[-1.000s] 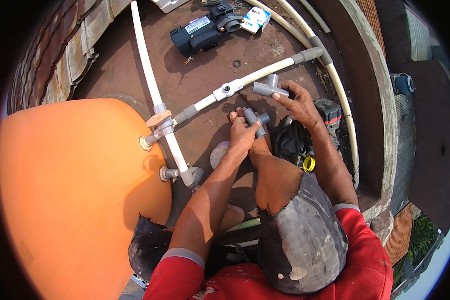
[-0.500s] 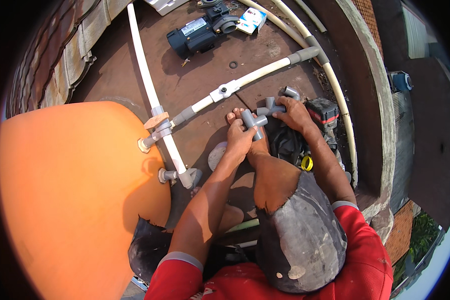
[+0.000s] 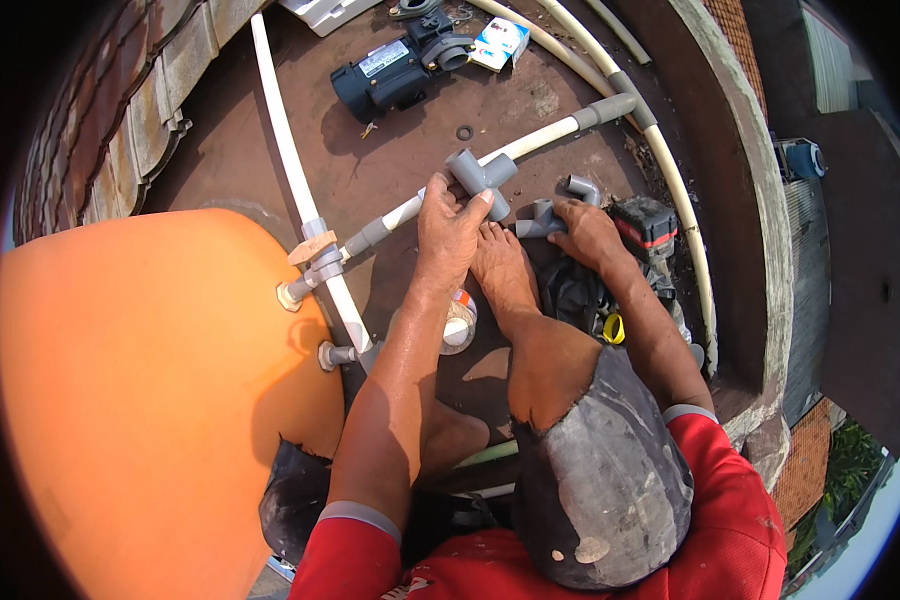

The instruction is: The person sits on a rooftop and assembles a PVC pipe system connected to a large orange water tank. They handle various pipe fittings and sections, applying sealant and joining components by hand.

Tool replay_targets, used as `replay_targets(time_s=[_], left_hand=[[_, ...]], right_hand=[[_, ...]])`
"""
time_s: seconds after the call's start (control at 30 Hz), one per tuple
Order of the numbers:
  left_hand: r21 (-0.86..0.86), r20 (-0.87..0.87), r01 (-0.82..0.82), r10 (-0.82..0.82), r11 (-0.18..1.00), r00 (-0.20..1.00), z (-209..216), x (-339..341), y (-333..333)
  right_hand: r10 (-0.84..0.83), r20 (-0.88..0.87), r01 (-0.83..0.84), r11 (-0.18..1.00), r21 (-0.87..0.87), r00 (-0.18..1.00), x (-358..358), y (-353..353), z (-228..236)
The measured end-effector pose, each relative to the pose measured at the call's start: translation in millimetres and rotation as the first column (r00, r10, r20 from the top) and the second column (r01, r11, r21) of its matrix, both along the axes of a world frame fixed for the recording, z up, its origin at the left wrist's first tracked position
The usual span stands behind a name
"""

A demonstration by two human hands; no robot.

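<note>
My left hand (image 3: 448, 238) is closed on a grey PVC tee fitting (image 3: 484, 182), lifted in front of the white pipe (image 3: 530, 137) with its thumb along the lower side. The tee hides part of that pipe. Lower and to the right, my right hand (image 3: 592, 238) has its fingers bent around a second grey pipe fitting (image 3: 538, 222), whose shape is partly covered by the fingers. A grey elbow (image 3: 584, 189) lies just beyond those fingertips. My bare foot (image 3: 505, 265) rests between the two hands.
A big orange tank (image 3: 150, 400) fills the left, joined to white pipework (image 3: 282, 130). A dark pump (image 3: 388, 78) and a small box (image 3: 500, 43) lie at the back. Beside my right arm are a black-and-red battery (image 3: 644, 222) and a yellow ring (image 3: 613, 328). A low wall (image 3: 760, 180) borders the right.
My left hand has moved up and slightly left, raising the tee off the foot and turning it. A round container below the left hand now shows more. My right hand has barely shifted.
</note>
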State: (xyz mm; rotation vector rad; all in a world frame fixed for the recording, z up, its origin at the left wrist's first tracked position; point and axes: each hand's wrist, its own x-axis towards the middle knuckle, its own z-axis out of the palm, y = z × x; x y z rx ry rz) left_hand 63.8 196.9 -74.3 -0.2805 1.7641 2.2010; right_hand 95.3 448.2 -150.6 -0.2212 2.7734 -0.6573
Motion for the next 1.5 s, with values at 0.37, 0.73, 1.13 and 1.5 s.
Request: replay_targets(time_s=[0.37, 0.73, 1.13, 1.5], left_hand=[[-0.33, -0.255, -0.082, -0.005, 0.94, 0.967, -16.3, -71.0, -21.8], [-0.535, -0.548, -0.283, -0.072, 0.796, 0.834, -12.8, -56.3, -1.6], [-0.531, -0.609, -0.41, 0.002, 0.742, 0.793, -4.0, -52.7, 3.8], [-0.456, -0.444, -0.259, 0.034, 0.851, 0.895, -20.4, -52.5, 3.8]], right_hand=[[0.032, 0.014, -0.032, 0.999, 0.005, 0.999, -1.1, -3.6, 8.6], [0.053, 0.048, -0.056, 0.997, 0.061, 0.997, -3.3, -5.4, 9.0], [0.082, 0.058, -0.09, 0.984, 0.154, 0.995, -6.2, -10.0, 23.9], [-0.144, -0.331, -0.049, 0.859, -0.51, 0.932, -79.5, -91.9, 113.2]])
